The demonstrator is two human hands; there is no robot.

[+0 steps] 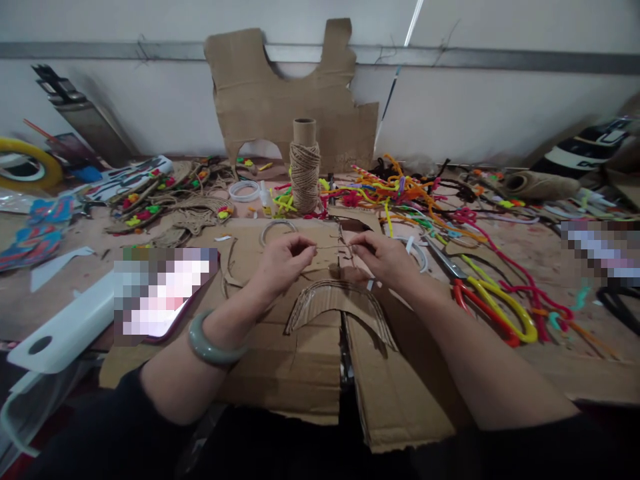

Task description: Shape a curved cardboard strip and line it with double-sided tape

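Between my two hands a short length of twine (333, 247) is stretched level over the cardboard sheet (310, 387). My left hand (286, 261) pinches one end of it between thumb and fingertips. At the other end, my right hand (383, 257) is closed on the twine in a similar pinch. Just below the hands lies a curved, arch-shaped cardboard piece (337, 300). Clear plastic rings (277, 230) rest on the sheet beyond my left hand. A spool of twine (305, 170) stands upright behind both hands.
Scissors with red and yellow handles (493, 307) lie to the right. Tangled coloured pipe cleaners (400, 183) spread across the back. A phone (167, 300) and a white plastic piece (75, 327) are at left. Cut cardboard (295, 87) leans on the wall. Decorated twine pieces (155, 200) sit back left.
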